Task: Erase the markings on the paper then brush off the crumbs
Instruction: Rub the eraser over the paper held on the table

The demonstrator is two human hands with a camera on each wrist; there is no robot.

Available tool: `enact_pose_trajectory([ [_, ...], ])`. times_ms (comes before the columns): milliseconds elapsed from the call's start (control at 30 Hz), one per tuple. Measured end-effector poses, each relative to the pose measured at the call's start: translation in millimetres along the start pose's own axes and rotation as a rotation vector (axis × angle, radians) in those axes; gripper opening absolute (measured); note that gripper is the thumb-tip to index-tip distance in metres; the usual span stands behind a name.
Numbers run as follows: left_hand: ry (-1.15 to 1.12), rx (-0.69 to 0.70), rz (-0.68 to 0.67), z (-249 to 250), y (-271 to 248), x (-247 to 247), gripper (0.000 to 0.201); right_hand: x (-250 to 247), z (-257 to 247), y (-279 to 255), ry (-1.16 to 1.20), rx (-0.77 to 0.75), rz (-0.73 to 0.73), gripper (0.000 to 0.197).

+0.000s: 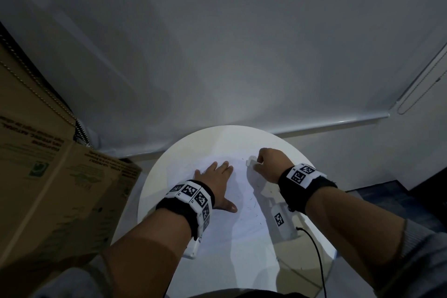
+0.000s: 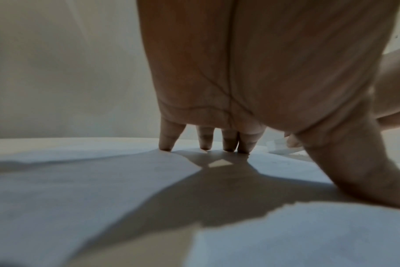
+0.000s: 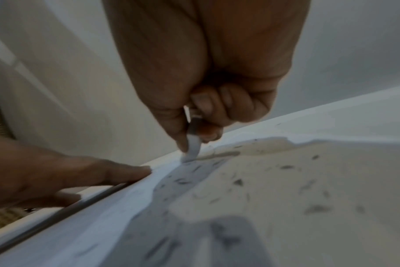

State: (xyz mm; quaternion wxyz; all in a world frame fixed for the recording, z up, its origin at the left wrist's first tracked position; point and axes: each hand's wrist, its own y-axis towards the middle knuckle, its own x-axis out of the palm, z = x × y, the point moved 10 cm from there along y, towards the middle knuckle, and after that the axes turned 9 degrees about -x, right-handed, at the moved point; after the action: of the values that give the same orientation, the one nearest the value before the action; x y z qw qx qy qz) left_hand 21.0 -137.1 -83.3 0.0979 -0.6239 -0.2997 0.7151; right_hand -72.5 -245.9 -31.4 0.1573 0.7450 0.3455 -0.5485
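One sheet of white paper (image 1: pixel 232 210) lies flat on the round white tabletop (image 1: pixel 169 162), occupying the lower centre of the head view. Faint dark eraser crumbs (image 1: pixel 251 203) are scattered over its right half; in the right wrist view they appear as many short grey flecks (image 3: pixel 283 167) across the lower right of the frame. Any remaining markings are too faint to make out.

A white eraser (image 1: pixel 250 161) sits at the paper's upper right edge, its lower end touching the sheet. The right hand (image 1: pixel 271 163) holds it: the grip is closed, thumb and curled fingers pinching the eraser (image 3: pixel 193 144), seen at centre frame in the right wrist view.

The left hand (image 1: pixel 217 179) rests on the paper at centre frame, left of the eraser. Its grip is wide, holding nothing: fingers straight and spread, fingertips (image 2: pixel 166 147) pressing on the sheet, thumb out to the right.

Both wrists carry black bands with white blocks bearing black-and-white square markers. A thin black cable (image 1: pixel 316 256) runs down the lower right of the head view.

A brown cardboard box (image 1: pixel 48 176) with green print stands at the left edge of the head view, beside the tabletop. A pale wall fills the upper frame.
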Motion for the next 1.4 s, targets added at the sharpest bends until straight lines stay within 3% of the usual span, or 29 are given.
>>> enact_pose_trajectory([
  [167, 0.007, -0.002, 0.01, -1, 0, 0, 0.111, 26, -20, -7, 0.042, -0.114, -0.188, 0.021],
  [300, 0.006, 0.001, 0.008, -1, -1, 0, 0.111, 1, -3, 3, 0.002, -0.014, 0.003, 0.015],
  [433, 0.005, 0.006, 0.011, -1, -1, -1, 0.111, 26, -15, -3, 0.081, -0.072, -0.164, 0.014],
  [600, -0.007, 0.009, 0.007, -1, -1, 0, 0.111, 1, 6, 0, 0.065, 0.048, 0.008, 0.02],
  [733, -0.013, 0.009, 0.008, -1, -1, 0, 0.111, 28, -3, -14, 0.141, -0.025, -0.189, 0.012],
  [900, -0.02, 0.007, -0.001, -1, -1, 0, 0.111, -8, 25, -8, 0.022, 0.079, 0.028, 0.014],
  [1067, -0.016, 0.003, 0.002, -1, 0, 1, 0.111, 26, -15, -20, -0.015, -0.171, -0.148, 0.02],
  [1233, -0.018, 0.003, -0.002, -1, -1, 0, 0.111, -1, 17, -23, 0.008, -0.015, -0.013, 0.018],
  [1400, -0.016, -0.011, 0.0, -2, 0, 1, 0.111, 20, 6, -46, 0.028, -0.115, -0.215, 0.011],
])
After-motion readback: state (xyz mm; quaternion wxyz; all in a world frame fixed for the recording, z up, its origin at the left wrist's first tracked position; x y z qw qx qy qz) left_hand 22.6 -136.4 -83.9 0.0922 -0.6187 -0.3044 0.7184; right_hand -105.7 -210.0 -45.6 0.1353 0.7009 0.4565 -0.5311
